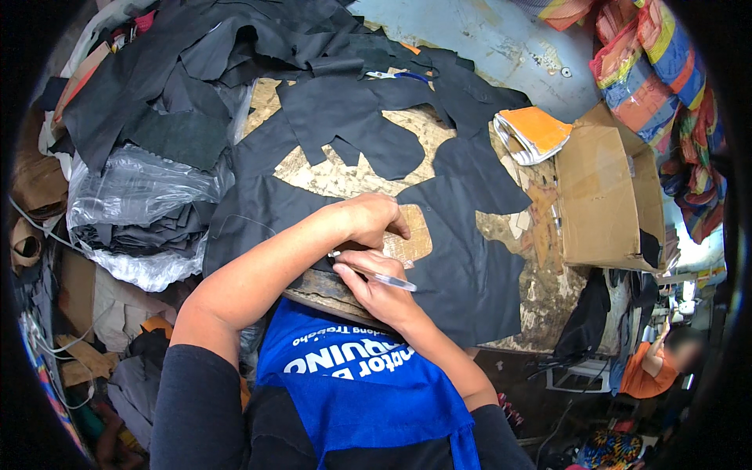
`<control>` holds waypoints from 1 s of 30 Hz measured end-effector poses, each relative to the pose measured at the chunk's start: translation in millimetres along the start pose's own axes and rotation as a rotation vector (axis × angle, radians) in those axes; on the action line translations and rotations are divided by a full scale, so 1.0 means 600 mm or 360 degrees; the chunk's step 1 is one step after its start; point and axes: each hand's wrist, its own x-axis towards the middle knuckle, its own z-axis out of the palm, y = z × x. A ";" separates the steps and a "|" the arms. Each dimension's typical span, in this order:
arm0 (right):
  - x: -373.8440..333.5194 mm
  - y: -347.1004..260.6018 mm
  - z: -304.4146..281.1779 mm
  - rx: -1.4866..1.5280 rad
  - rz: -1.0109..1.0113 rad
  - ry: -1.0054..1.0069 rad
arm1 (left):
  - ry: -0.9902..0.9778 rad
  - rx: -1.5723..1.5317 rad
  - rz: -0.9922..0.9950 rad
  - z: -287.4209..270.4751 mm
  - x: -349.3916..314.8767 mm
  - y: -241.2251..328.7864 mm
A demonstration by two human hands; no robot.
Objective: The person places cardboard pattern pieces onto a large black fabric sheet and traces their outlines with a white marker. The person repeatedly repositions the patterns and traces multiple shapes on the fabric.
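Note:
Black leather (470,290) lies spread over the near part of the worktable. On it sits a tan, round-cornered flat template (415,231), partly covered by my hands. My left hand (372,221) is closed, its bent fingers pressing the template down from the left. Just below it, my right hand (376,280) grips a clear-barrelled pen (392,280) that slants across the fingers, its tip end close to the template's lower left edge. The exact contact of the tip is hidden by my fingers.
More cut black leather (345,117) covers the table's middle, with blue-handled scissors (398,76) beyond. An orange-and-white folded cloth (536,133) and an open cardboard box (603,196) stand right. Plastic-wrapped black pieces (149,211) are left. Another person (650,368) sits far right.

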 end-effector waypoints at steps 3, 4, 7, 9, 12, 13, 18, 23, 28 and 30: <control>0.002 -0.002 0.001 -0.0174 -0.0024 0.0005 | 0.0006 0.0012 0.0024 0.001 -0.001 -0.002; -0.003 -0.006 -0.006 -0.0187 -0.0028 0.0013 | 0.0011 0.0023 0.0052 0.002 -0.002 -0.003; -0.017 -0.013 -0.031 -0.0353 0.0208 -0.0023 | 0.0031 0.0102 0.0085 0.002 -0.004 -0.004; -0.019 -0.014 -0.035 -0.0378 0.0252 -0.0028 | 0.0025 0.0133 0.0088 0.002 -0.004 -0.003; -0.014 -0.012 -0.030 -0.0294 0.0101 0.0017 | 0.0018 0.0185 0.0065 0.002 -0.004 0.003; -0.013 -0.011 -0.032 -0.0327 0.0109 0.0026 | 0.0020 0.0188 0.0046 0.002 -0.005 0.005; -0.032 -0.006 -0.090 -0.0366 0.0331 0.0109 | -0.0061 0.0220 -0.0032 -0.003 -0.007 0.014; -0.048 0.008 -0.127 -0.0217 0.0458 0.0212 | -0.0142 0.0250 -0.0094 -0.006 -0.007 0.024; -0.049 0.020 -0.134 -0.0241 0.0502 0.0266 | -0.0187 0.0273 -0.0152 -0.011 -0.007 0.030; -0.046 0.024 -0.137 -0.0213 0.0477 0.0263 | -0.0182 0.0259 -0.0150 -0.011 -0.008 0.031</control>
